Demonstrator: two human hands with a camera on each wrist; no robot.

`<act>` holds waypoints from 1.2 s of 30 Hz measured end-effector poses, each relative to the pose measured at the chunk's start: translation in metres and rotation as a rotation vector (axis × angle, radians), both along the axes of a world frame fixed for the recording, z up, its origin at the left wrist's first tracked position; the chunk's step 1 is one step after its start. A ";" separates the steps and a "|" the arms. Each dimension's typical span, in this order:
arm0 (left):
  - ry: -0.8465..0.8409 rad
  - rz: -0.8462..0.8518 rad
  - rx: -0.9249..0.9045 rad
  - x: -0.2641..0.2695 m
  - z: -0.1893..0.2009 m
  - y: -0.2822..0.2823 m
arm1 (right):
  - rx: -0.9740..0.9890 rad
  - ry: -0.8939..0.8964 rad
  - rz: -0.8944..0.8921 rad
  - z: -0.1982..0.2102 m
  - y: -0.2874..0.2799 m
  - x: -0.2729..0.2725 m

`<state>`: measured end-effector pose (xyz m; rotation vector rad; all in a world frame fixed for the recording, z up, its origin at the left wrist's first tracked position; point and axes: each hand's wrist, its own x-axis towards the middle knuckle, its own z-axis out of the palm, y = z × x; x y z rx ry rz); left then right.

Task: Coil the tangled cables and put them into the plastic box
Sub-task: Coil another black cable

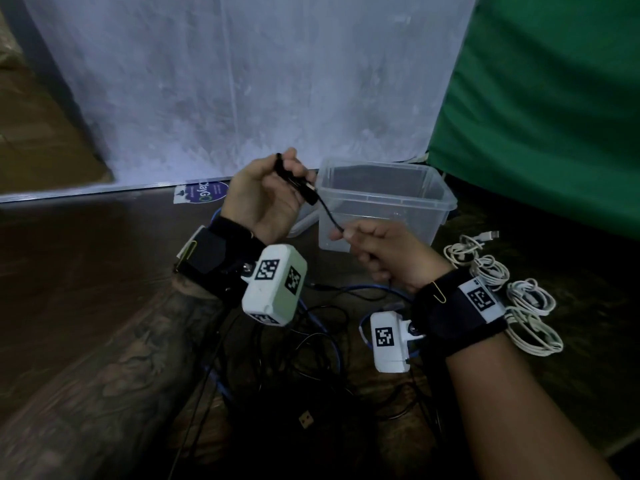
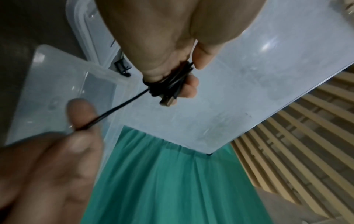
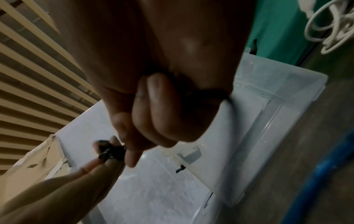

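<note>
Both hands' grip clamped on black cable [image 1: 322, 206], before plastic box [image 1: 440, 199], white coils [image 1: 519, 299] beside.

The left hand [image 1: 263, 195] is raised with the palm turned toward the person, its fingers curled and closed around a small bundle. The right hand [image 1: 384, 254] is lower and beside it, the thumb and forefinger pinched together, other fingers curled.
</note>
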<state>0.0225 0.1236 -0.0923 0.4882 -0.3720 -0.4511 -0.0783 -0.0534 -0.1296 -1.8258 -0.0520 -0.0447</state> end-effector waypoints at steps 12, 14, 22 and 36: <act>-0.447 0.503 0.719 0.012 -0.017 -0.003 | 0.016 -0.145 0.080 0.015 0.010 -0.012; -0.679 0.530 1.030 0.006 -0.022 -0.008 | 0.153 -0.208 0.009 0.018 0.007 -0.012; -0.736 -0.074 1.022 -0.018 -0.025 -0.015 | 0.280 -0.362 -0.264 0.015 -0.010 -0.002; -0.195 -0.230 0.338 -0.029 -0.013 -0.019 | 0.156 -0.260 -0.182 0.007 0.011 0.006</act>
